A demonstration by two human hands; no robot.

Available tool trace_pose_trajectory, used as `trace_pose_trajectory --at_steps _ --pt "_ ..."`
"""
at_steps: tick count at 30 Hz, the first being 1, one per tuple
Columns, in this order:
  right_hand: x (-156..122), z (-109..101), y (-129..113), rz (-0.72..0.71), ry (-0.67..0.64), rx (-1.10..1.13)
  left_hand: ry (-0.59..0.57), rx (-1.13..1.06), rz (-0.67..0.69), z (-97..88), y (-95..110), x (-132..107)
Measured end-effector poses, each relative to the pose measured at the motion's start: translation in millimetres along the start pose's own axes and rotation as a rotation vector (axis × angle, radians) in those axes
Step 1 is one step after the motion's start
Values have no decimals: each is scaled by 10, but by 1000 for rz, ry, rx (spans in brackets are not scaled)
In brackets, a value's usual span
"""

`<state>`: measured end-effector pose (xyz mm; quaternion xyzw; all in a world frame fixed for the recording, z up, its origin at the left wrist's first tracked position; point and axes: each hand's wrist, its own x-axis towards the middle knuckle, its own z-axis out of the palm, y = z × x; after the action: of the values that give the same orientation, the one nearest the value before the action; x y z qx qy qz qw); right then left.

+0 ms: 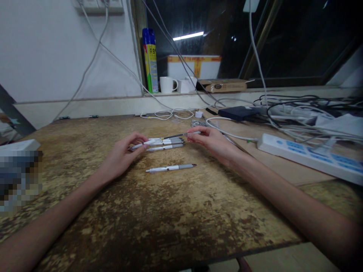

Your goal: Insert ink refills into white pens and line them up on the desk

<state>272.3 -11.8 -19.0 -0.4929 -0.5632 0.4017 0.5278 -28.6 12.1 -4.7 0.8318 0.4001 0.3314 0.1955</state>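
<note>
My left hand (pixel 127 154) is closed around the white barrel (pixel 141 145) of a pen, gripped between thumb and fingers. A thin dark refill (pixel 175 135) stretches from the barrel side toward my right hand (pixel 208 140). That hand pinches a small pale pen part (pixel 196 132) at the refill's other end; the fingers partly cover it. Beneath and just behind the held pieces, several white-and-grey pens (pixel 167 147) lie side by side on the table. Nearer to me, one whole white-and-grey pen (pixel 170 168) lies apart, its tip pointing right.
The worn wooden table (pixel 159 219) carries a white power strip (pixel 306 153) and tangled cables (pixel 292 109) on the right. A dark flat box (pixel 239 113) sits behind. On the sill stand a spray can (pixel 150 62), a white mug (pixel 168 85) and a cardboard box (pixel 222 85).
</note>
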Motion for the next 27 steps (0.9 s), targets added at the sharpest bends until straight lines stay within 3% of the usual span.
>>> trace_pose_trajectory --at_steps 14,27 --pt "-148 241 -126 -171 -58 -111 -9 -44 59 46 98 -33" --pt "-181 317 -101 -172 -112 -115 -7 -34 95 60 146 -57"
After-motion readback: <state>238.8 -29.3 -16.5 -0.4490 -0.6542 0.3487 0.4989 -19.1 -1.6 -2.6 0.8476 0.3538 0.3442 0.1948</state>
